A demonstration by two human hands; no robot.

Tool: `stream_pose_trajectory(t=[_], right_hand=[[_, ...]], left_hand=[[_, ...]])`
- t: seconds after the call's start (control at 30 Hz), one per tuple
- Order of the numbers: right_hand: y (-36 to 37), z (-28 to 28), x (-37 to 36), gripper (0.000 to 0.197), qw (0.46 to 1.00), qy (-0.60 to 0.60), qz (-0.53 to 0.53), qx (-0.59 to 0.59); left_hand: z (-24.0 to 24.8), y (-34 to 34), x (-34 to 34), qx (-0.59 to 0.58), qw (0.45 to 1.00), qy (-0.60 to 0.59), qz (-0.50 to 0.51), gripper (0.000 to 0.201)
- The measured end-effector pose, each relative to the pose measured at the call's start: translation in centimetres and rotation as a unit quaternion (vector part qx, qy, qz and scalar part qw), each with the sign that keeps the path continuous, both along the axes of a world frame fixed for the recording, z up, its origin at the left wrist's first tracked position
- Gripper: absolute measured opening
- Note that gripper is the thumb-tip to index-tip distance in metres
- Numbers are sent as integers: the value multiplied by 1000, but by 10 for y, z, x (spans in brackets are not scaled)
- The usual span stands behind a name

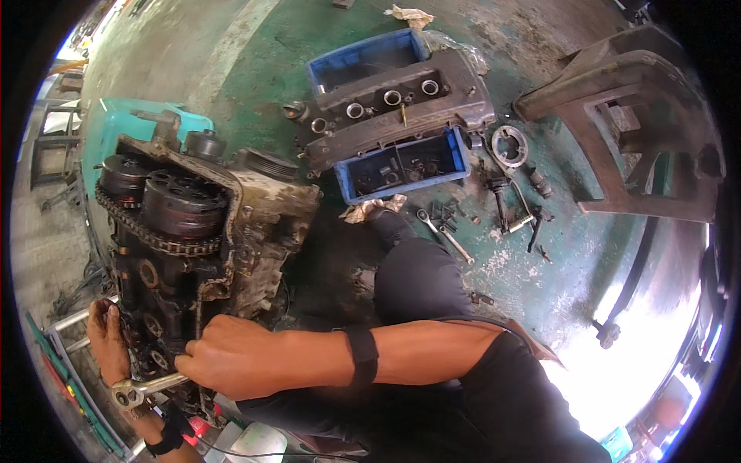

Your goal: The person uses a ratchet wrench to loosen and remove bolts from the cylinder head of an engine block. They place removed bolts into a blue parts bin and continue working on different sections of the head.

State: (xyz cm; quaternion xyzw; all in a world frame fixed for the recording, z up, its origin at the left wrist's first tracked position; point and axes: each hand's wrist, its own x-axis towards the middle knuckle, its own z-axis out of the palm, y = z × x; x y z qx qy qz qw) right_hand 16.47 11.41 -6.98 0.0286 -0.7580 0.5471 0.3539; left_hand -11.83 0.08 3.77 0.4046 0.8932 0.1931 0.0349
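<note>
A partly stripped engine (262,224) stands on the left, its timing chain (158,241) looped below two dark round camshaft sprockets (185,204). My right hand (231,359) is closed round the handle of a ratchet wrench (158,383), low at the engine's near end. The ratchet's head lies over my left wrist in this view; what it turns, if anything, is hidden. My left hand (109,343) rests against the engine's left side, fingers extended upward and slightly bent, with no tool visible in it.
Beyond my knee, a valve cover (394,108) lies across blue trays (401,189), one with small parts. A combination wrench (446,236), bolts and a metal ring (509,147) lie on the green floor. A brown plastic stool (617,116) lies right; a turquoise container (158,112) stands behind the engine.
</note>
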Motion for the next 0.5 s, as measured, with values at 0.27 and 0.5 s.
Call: stream_pose_trajectory(t=[0.27, 0.5], right_hand=[[1, -1, 1, 11, 1000, 11, -17, -3], [-2, -1, 0, 12, 1000, 4, -12, -11]], left_hand=[[3, 6, -13, -71, 994, 17, 77, 47], [10, 3, 5, -76, 996, -25, -44, 37]])
